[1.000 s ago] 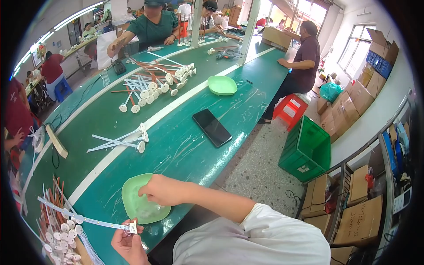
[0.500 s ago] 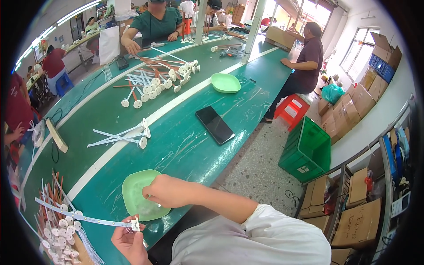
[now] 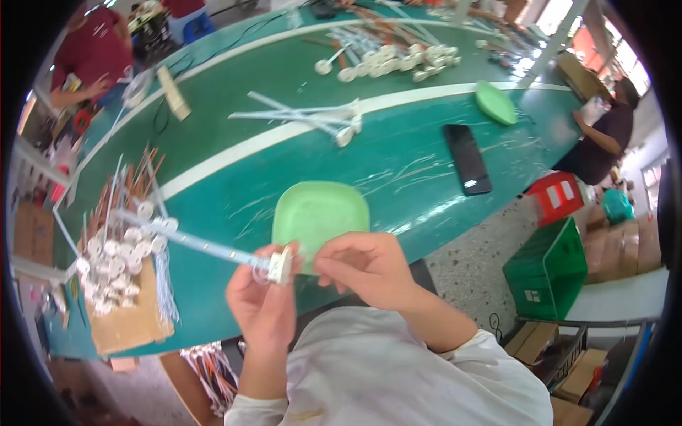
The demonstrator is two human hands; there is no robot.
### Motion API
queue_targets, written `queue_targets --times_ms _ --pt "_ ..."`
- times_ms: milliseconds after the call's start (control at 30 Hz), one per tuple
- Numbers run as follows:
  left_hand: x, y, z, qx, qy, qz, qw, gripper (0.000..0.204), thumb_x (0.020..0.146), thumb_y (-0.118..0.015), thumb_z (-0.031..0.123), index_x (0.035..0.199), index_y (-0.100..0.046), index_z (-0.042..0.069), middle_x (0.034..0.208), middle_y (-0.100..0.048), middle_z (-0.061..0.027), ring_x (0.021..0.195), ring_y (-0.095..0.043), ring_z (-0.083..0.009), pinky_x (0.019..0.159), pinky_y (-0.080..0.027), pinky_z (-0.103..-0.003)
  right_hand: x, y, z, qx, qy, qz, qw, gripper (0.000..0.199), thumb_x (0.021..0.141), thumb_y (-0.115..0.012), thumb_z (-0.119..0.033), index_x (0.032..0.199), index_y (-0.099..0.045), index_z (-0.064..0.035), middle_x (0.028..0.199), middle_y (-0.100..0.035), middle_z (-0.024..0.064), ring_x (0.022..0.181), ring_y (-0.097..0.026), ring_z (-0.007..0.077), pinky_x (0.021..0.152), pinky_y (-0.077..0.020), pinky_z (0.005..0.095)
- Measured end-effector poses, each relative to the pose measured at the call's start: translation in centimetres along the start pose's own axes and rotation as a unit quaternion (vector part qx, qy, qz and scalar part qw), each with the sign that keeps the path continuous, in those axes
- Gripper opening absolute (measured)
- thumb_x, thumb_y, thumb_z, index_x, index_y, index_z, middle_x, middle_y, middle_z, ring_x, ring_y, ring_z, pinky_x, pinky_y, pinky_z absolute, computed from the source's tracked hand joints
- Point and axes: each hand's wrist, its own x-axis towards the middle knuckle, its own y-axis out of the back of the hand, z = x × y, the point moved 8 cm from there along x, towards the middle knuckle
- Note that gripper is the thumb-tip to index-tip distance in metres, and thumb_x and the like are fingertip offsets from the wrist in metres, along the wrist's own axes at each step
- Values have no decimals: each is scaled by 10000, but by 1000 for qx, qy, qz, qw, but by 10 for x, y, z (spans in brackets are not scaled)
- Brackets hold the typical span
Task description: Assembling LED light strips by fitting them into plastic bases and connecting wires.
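My left hand (image 3: pixel 264 302) pinches a pale LED strip (image 3: pixel 202 245) near its white round end cap (image 3: pixel 280 265); the strip points away to the far left, with small yellowish chips along it. Loose thin white wire curls beside the cap. Just right of the cap, my right hand (image 3: pixel 369 270) has its thumb and fingers pressed together; whatever lies between them is too small to make out. Beyond both hands is a light green square dish (image 3: pixel 320 209), its near edge partly covered by my right fingers.
At left, a heap of white-capped strips (image 3: pixel 117 263) lies with cardboard (image 3: pixel 131 319) and white wires (image 3: pixel 165 291). Several strips (image 3: pixel 305 117), a black phone (image 3: pixel 467 160) and another green dish (image 3: pixel 495 103) lie farther off. A person (image 3: pixel 604 135) sits at right, near a green crate (image 3: pixel 547 273).
My right hand has come out of the green dish and moved beside the cap in my left hand. The view has swung left, so the bench things appear shifted right.
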Motion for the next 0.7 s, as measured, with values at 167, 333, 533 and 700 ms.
queue_targets --times_ms 167,333,533,700 --pt "4 -14 2 -163 19 -32 986 520 933 -674 226 1336 -488 -44 1304 -584 -215 1091 -623 -298 934 -507 -413 -11 -33 22 162 -70 17 984 58 883 -673 30 938 -686 41 796 -694 98 680 -644 117 520 -473 250" --pt "2 -8 5 -70 7 -31 997 570 948 -642 346 1347 -446 -12 1284 -602 -181 957 -570 -211 750 -475 -341 -19 -32 -19 -191 250 68 947 85 779 -718 72 846 -677 41 732 -656 117 605 -622 173 530 -476 266" --pt "-1 -10 0 -61 2 -23 998 562 949 -647 336 1357 -452 2 1309 -590 -175 1007 -572 -209 764 -480 -335 -33 -23 -51 -230 347 116 902 103 741 -705 99 813 -661 40 684 -632 117 581 -611 234 530 -470 282" --pt "-2 -14 -1 -46 -7 -29 998 450 965 -631 254 1315 -504 3 1284 -593 -161 1083 -579 -238 881 -505 -371 -18 -17 -52 -200 317 98 922 71 784 -677 89 834 -650 48 678 -623 111 586 -599 221 539 -476 285"
